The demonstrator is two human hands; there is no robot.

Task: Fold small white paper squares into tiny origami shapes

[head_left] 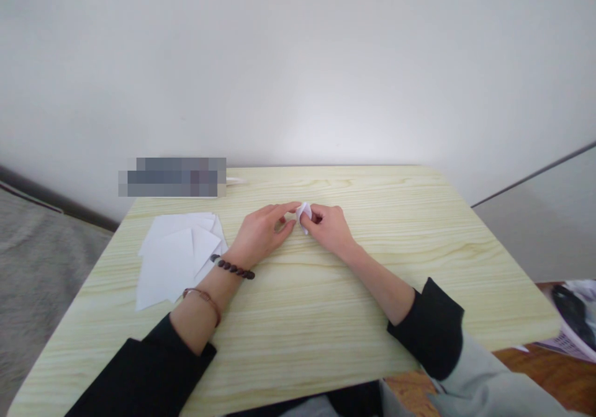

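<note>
A small piece of folded white paper point(305, 208) is held between my two hands above the middle of the table. My right hand point(333, 228) is closed, its thumb pressed on the paper against the curled fingers. From the other side, my left hand point(263, 231) meets the paper's left edge with bent index finger and thumb in a loose pinch. A dark beaded bracelet point(233, 268) and a thin reddish-brown band point(205, 296) circle my left wrist. The exact folds of the paper are too small to make out.
Several loose white paper sheets point(167, 259) lie overlapping on the left of the light wood-grain table point(307, 330). Behind them is a blurred-out object point(172, 178). A white wall point(298, 69) borders the far edge. A light purple basket point(572, 336) stands beyond the right corner.
</note>
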